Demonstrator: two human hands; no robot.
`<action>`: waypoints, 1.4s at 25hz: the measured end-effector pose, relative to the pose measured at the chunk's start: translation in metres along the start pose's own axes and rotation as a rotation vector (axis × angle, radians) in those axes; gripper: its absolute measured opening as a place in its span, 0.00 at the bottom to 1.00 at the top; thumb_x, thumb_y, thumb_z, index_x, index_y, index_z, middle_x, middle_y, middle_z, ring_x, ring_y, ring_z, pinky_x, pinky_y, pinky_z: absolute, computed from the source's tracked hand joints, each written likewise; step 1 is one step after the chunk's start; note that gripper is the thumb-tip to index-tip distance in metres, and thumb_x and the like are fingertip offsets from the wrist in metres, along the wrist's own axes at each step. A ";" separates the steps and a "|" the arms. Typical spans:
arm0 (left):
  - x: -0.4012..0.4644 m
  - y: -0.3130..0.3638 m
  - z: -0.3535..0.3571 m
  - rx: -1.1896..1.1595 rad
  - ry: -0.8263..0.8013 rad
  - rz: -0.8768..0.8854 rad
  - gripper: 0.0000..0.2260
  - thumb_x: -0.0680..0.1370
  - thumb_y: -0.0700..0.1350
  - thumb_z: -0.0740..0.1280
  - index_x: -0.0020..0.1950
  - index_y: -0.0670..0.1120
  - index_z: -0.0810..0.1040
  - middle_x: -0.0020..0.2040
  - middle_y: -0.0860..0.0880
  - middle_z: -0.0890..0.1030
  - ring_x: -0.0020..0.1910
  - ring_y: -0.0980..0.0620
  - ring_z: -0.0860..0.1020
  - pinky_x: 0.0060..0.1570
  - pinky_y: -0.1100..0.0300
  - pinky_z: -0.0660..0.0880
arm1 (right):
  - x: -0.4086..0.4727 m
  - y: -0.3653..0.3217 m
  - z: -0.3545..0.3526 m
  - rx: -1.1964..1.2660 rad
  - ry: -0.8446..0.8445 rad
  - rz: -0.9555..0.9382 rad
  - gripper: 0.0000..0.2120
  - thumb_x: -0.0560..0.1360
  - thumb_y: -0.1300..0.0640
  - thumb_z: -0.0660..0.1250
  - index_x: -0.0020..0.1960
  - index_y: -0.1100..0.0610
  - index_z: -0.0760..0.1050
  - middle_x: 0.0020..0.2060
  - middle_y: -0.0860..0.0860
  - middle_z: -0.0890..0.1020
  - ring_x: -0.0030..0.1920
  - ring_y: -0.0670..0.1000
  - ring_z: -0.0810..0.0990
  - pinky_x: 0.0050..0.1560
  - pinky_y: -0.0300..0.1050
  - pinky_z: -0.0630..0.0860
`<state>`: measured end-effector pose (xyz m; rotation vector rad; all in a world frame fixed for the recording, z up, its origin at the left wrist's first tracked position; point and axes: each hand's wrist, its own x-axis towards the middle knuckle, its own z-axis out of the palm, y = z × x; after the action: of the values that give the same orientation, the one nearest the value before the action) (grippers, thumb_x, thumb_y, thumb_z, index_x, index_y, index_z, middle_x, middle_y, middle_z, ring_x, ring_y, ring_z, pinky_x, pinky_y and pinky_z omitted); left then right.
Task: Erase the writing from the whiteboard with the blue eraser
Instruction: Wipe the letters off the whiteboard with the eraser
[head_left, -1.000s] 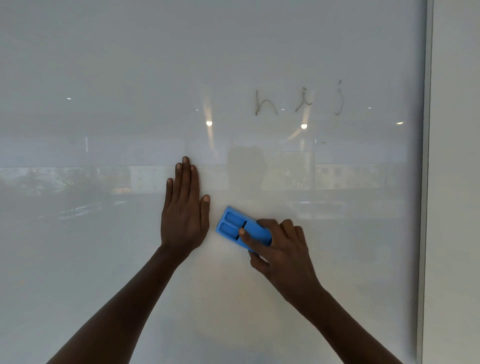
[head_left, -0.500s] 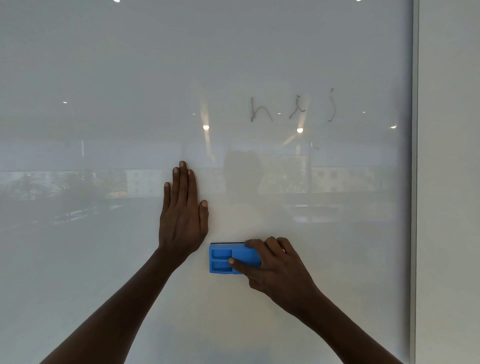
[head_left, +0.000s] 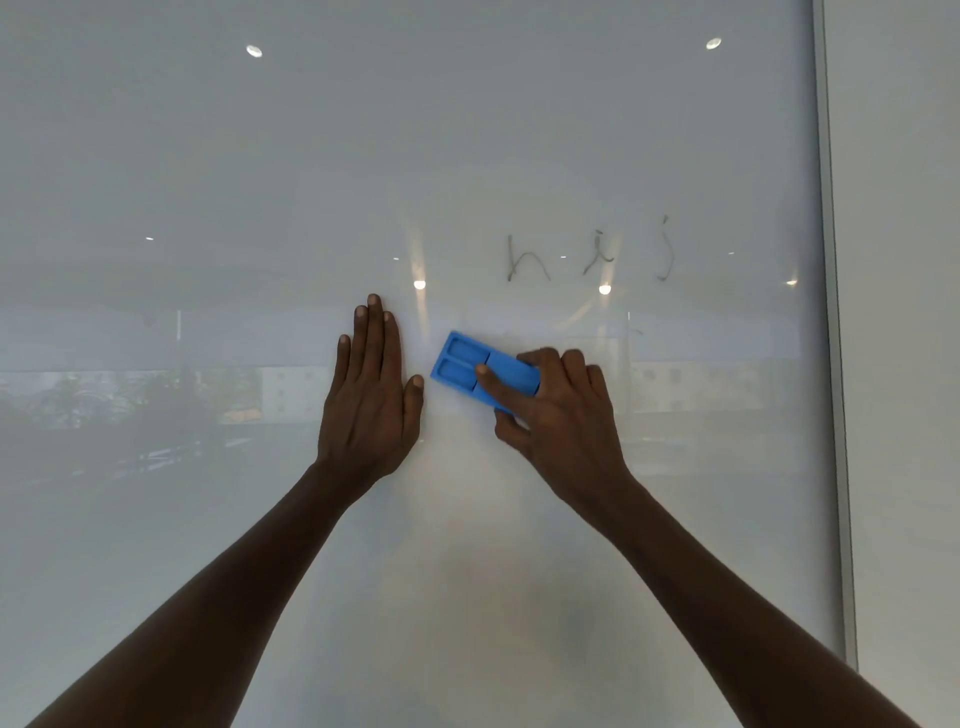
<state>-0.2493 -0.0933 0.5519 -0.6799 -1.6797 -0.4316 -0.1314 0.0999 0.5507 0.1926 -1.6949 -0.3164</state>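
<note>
Now your right hand (head_left: 563, 415) holds the blue eraser (head_left: 480, 371) against the whiteboard (head_left: 260, 156), below and to the left of the writing (head_left: 589, 257), well apart from it. The eraser looks like light, stiff plastic with two shallow recesses on its back, so it should slide easily and will not bend. Its smooth body can slip from your fingers, I think, so take it by the long edges near the middle. Your right hand is closed on it: the index finger lies flat on the back, the other fingers curl over the upper edge, and the thumb seems to be at the lower edge. Your left hand (head_left: 371, 400) is open with fingers together, flat on the whiteboard just left of the eraser, holding nothing.
</note>
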 end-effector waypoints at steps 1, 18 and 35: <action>0.005 0.001 0.000 -0.002 0.012 -0.005 0.30 0.83 0.49 0.51 0.82 0.35 0.49 0.83 0.38 0.48 0.83 0.42 0.46 0.82 0.46 0.48 | 0.012 0.002 -0.001 -0.010 0.003 0.020 0.22 0.72 0.52 0.68 0.66 0.48 0.74 0.51 0.58 0.77 0.47 0.58 0.73 0.43 0.51 0.72; 0.005 -0.001 0.010 0.051 0.084 -0.016 0.30 0.83 0.50 0.51 0.82 0.36 0.50 0.84 0.40 0.48 0.83 0.44 0.46 0.81 0.46 0.49 | 0.070 0.109 -0.034 -0.073 0.091 0.440 0.24 0.77 0.46 0.64 0.72 0.47 0.67 0.51 0.60 0.73 0.52 0.60 0.70 0.48 0.55 0.71; 0.003 0.005 0.006 0.042 0.088 -0.038 0.30 0.83 0.49 0.52 0.82 0.36 0.51 0.83 0.39 0.50 0.83 0.43 0.48 0.81 0.45 0.50 | 0.026 0.032 -0.016 0.071 0.136 0.428 0.25 0.72 0.50 0.71 0.68 0.53 0.73 0.46 0.60 0.76 0.45 0.61 0.74 0.39 0.52 0.75</action>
<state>-0.2508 -0.0849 0.5525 -0.5905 -1.6163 -0.4455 -0.1176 0.1209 0.5879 -0.0966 -1.5671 0.0744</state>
